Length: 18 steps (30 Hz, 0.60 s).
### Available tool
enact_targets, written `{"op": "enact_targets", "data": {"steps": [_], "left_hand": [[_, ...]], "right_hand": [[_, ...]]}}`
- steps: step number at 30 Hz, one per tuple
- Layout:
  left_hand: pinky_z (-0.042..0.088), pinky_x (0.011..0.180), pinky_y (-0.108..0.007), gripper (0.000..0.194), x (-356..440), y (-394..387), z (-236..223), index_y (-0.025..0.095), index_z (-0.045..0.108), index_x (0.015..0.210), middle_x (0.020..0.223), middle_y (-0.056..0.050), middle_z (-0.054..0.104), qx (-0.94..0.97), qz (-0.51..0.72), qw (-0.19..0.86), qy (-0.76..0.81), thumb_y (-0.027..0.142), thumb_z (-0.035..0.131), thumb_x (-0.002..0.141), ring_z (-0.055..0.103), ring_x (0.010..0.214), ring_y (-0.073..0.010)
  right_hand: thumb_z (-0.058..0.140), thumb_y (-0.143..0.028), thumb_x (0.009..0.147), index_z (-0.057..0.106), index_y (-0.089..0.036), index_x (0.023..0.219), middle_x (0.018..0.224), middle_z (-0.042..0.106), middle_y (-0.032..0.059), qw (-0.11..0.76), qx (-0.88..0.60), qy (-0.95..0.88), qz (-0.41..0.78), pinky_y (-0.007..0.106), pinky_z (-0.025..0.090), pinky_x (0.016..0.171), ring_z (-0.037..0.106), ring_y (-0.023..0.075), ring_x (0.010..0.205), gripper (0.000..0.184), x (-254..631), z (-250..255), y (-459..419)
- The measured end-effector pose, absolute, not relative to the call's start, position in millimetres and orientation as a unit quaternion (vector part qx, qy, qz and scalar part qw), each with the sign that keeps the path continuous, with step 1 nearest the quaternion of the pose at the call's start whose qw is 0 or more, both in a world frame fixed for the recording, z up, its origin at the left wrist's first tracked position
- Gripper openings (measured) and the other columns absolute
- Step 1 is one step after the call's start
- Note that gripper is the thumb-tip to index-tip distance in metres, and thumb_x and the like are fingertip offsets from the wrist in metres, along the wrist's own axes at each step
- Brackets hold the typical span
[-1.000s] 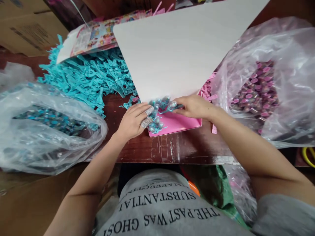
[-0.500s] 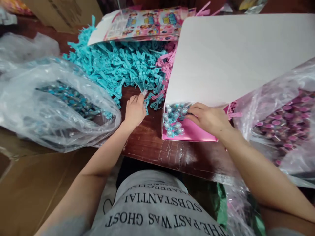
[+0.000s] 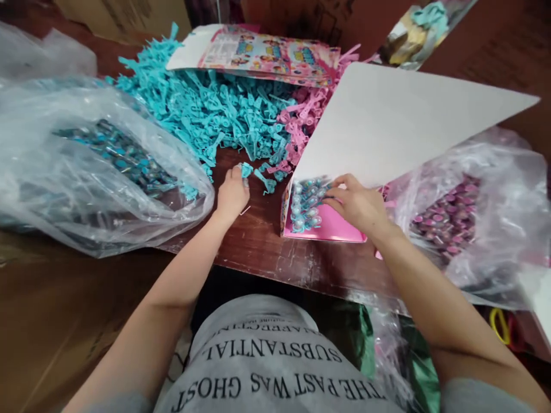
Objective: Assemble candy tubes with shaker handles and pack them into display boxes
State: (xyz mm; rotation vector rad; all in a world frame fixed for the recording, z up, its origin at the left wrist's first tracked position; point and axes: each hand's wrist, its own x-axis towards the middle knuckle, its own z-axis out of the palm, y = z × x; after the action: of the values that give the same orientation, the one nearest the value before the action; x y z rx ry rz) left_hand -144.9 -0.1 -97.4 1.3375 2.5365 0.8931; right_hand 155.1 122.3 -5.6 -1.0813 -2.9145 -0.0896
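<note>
My left hand (image 3: 231, 194) reaches to the near edge of a heap of teal plastic pieces (image 3: 215, 115) on the dark wooden table (image 3: 267, 252), its fingers pinched on one small teal piece (image 3: 245, 169). My right hand (image 3: 359, 205) rests on a pink card (image 3: 333, 226) under a raised white sheet (image 3: 387, 120), fingers curled against a cluster of small teal toy rings (image 3: 305, 205) laid on the card. What the right fingers grip is hidden.
A clear bag of teal items (image 3: 99, 166) lies at the left, a clear bag of pink items (image 3: 460, 218) at the right. Pink plastic pieces (image 3: 303, 123) adjoin the teal heap. A printed colourful card (image 3: 262, 54) lies at the back. Cardboard boxes stand behind.
My left hand left the pink card, moved left to the teal heap and closed on a teal piece. My right hand stayed at the ring cluster. The camera view shifted left.
</note>
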Motion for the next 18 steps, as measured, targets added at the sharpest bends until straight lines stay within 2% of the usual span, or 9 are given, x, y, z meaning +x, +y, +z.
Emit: {"op": "enact_targets", "data": {"steps": [3, 6, 8, 10, 11, 13, 15, 18], "left_hand": [[0.051, 0.115, -0.050, 0.041, -151.9, -11.1, -98.2, 0.013, 0.059, 0.136, 0.136, -0.024, 0.065, 0.444, 0.375, 0.059, 0.811, 0.014, 0.055, 0.095, 0.066, 0.128, -0.0381], [0.053, 0.112, -0.049, 0.029, -152.6, -20.7, -96.3, 0.016, 0.061, 0.124, 0.119, -0.017, 0.070, 0.407, 0.477, 0.057, 0.777, 0.027, 0.063, 0.098, 0.068, 0.120, -0.0346], [0.057, 0.103, -0.045, 0.032, -145.5, -22.1, -94.9, 0.018, 0.061, 0.119, 0.109, -0.012, 0.071, 0.358, 0.555, 0.069, 0.748, 0.043, 0.065, 0.100, 0.071, 0.105, -0.0292], [0.059, 0.088, -0.038, 0.038, -129.0, -15.6, -93.1, 0.020, 0.060, 0.115, 0.099, -0.007, 0.069, 0.303, 0.636, 0.110, 0.701, 0.056, 0.062, 0.102, 0.070, 0.085, -0.0219], [0.059, 0.081, -0.034, 0.039, -117.2, -9.0, -91.9, 0.021, 0.060, 0.112, 0.095, -0.004, 0.068, 0.275, 0.673, 0.143, 0.672, 0.059, 0.060, 0.102, 0.068, 0.077, -0.0188], [0.058, 0.072, -0.029, 0.034, -89.0, 9.0, -89.5, 0.021, 0.059, 0.105, 0.087, -0.002, 0.065, 0.220, 0.724, 0.217, 0.616, 0.055, 0.060, 0.103, 0.065, 0.070, -0.0150], [0.055, 0.069, -0.025, 0.024, -60.7, 28.9, -87.8, 0.021, 0.058, 0.098, 0.082, 0.000, 0.063, 0.180, 0.747, 0.266, 0.582, 0.045, 0.060, 0.104, 0.064, 0.069, -0.0131], [0.049, 0.065, -0.022, 0.018, -31.8, 49.7, -87.7, 0.022, 0.055, 0.092, 0.077, 0.001, 0.058, 0.149, 0.762, 0.272, 0.568, 0.033, 0.056, 0.106, 0.059, 0.066, -0.0113]], "right_hand": [[0.053, -0.043, 0.108, 0.081, -0.028, 0.116, 0.134, 0.069, 0.0044, 0.008, -0.368, -0.930, -0.010, 0.030, 0.035, 0.052, 0.068, 0.0190, 0.086, 0.032, 152.9, -14.6, 117.8], [0.057, -0.044, 0.106, 0.080, -0.028, 0.115, 0.134, 0.069, 0.0065, 0.044, -0.355, -0.933, 0.029, 0.032, 0.047, 0.057, 0.071, 0.0233, 0.097, 0.029, 161.1, -24.0, 118.5], [0.061, -0.052, 0.103, 0.076, -0.025, 0.123, 0.136, 0.066, 0.0115, 0.131, -0.345, -0.926, 0.078, 0.039, 0.059, 0.073, 0.070, 0.0287, 0.112, 0.037, 169.8, -32.1, 122.9], [0.064, -0.065, 0.099, 0.066, -0.021, 0.139, 0.143, 0.061, 0.0178, 0.253, -0.349, -0.892, 0.138, 0.047, 0.063, 0.091, 0.064, 0.0333, 0.128, 0.060, 175.9, -43.1, 127.6], [0.062, -0.070, 0.098, 0.059, -0.019, 0.146, 0.147, 0.058, 0.0205, 0.304, -0.350, -0.869, 0.172, 0.050, 0.063, 0.098, 0.060, 0.0344, 0.135, 0.070, 176.6, -49.5, 128.7], [0.053, -0.074, 0.100, 0.048, -0.019, 0.156, 0.154, 0.053, 0.0228, 0.348, -0.349, -0.839, 0.229, 0.055, 0.060, 0.108, 0.056, 0.0343, 0.142, 0.078, 172.7, -62.6, 126.0], [0.045, -0.070, 0.105, 0.041, -0.020, 0.161, 0.160, 0.049, 0.0223, 0.341, -0.346, -0.837, 0.251, 0.060, 0.050, 0.120, 0.052, 0.0334, 0.149, 0.075, 164.0, -74.4, 116.2], [0.036, -0.063, 0.111, 0.032, -0.021, 0.167, 0.169, 0.039, 0.0218, 0.322, -0.352, -0.847, 0.234, 0.063, 0.035, 0.131, 0.038, 0.0314, 0.161, 0.071, 152.1, -88.3, 96.6]]}}
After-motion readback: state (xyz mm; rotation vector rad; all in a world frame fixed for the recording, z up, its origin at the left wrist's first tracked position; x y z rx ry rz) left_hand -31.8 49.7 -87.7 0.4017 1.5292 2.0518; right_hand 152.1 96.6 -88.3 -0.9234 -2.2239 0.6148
